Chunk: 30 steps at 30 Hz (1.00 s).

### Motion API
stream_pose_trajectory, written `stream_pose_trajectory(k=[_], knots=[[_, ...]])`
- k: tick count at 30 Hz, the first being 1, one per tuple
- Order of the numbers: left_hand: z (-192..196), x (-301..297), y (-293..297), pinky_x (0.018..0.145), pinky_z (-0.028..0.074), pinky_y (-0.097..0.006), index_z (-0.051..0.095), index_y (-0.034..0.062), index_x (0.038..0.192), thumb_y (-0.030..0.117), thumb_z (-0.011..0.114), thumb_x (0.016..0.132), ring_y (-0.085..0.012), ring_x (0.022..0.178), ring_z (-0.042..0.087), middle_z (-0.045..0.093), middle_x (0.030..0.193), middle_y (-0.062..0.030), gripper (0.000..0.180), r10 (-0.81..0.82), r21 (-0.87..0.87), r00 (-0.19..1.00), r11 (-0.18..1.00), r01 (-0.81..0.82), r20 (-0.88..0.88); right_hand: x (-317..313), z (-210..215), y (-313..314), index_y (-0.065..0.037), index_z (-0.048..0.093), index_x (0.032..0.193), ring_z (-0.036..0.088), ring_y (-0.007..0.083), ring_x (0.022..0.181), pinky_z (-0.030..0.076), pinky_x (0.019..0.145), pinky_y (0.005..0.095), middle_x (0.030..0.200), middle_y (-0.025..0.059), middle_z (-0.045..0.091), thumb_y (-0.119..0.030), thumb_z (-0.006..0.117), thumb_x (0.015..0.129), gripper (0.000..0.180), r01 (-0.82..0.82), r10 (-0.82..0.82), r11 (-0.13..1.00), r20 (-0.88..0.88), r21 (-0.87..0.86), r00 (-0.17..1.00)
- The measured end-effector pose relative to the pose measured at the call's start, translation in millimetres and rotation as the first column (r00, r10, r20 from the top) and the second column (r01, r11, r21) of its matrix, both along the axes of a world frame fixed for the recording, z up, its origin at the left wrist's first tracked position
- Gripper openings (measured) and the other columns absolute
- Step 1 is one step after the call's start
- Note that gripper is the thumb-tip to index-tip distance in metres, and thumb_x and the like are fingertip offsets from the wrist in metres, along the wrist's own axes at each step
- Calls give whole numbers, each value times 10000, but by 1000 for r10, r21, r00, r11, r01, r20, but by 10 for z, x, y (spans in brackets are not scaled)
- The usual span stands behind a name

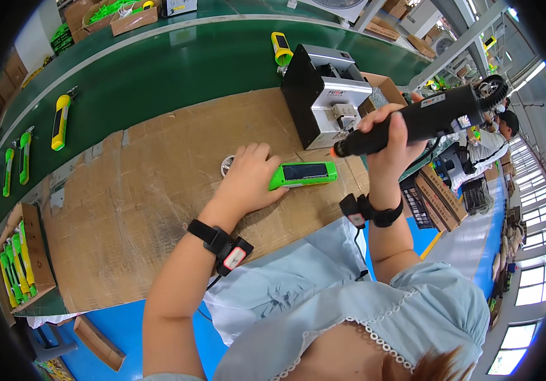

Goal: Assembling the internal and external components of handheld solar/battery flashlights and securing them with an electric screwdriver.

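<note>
Currently, a green device [305, 171] is pinched at its left end by the left hand [251, 173], over cardboard [127, 206]; a pale-labelled black tool [441, 120] is clasped by the right hand [395, 132]; the silver machine [341, 91] is lettered.

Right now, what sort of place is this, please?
Probably a factory assembly line: the right hand holds a black power tool, and green and yellow devices lie along a long green work surface.
</note>
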State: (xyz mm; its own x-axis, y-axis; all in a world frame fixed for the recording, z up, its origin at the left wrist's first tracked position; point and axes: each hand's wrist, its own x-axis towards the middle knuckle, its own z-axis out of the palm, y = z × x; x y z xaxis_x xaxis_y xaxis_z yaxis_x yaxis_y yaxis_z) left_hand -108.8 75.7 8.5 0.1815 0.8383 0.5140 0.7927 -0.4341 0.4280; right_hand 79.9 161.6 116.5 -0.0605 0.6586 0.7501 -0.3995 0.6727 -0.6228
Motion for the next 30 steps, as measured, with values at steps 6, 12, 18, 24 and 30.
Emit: stream_pose_trajectory(k=[6,12,18,24,30], knots=[[3,12,-18,826,414,-407,624,42,930,261,782,631,-314,917,500,515,952,-120,403,-22,-44,999,999,24,28,87,90,462,-50,334,1117,582,188,581,522,551,323,754,127,572,-6,566,867,344,252,-249,967,-101,28,963],[111,15,-44,823,421,-394,652,84,956,291,789,624,-296,916,506,530,930,-100,415,26,-72,998,997,-30,-54,111,56,700,-49,323,1097,567,176,541,480,515,296,701,92,553,2,591,847,370,217,-217,976,5,23,976],[113,14,-48,821,427,-397,659,78,956,299,783,629,-293,920,512,538,929,-104,414,49,-97,998,994,-53,-49,86,155,617,-30,362,1206,557,196,557,489,524,329,714,112,547,-31,537,877,372,177,-168,984,211,-22,963],[6,35,2,811,427,-406,632,47,921,287,781,633,-312,918,508,524,934,-120,403,-26,-44,999,999,27,31,131,-35,113,-28,313,1274,576,219,575,500,537,354,722,123,552,-69,548,882,459,-163,155,980,-76,-118,985],[0,-7,6,814,420,-403,633,58,919,275,788,623,-307,916,505,520,933,-112,399,4,-38,1000,999,-3,9,-166,-78,-282,-37,255,1315,586,229,602,528,578,370,757,137,548,-76,546,880,525,-327,318,938,-87,-112,944]])
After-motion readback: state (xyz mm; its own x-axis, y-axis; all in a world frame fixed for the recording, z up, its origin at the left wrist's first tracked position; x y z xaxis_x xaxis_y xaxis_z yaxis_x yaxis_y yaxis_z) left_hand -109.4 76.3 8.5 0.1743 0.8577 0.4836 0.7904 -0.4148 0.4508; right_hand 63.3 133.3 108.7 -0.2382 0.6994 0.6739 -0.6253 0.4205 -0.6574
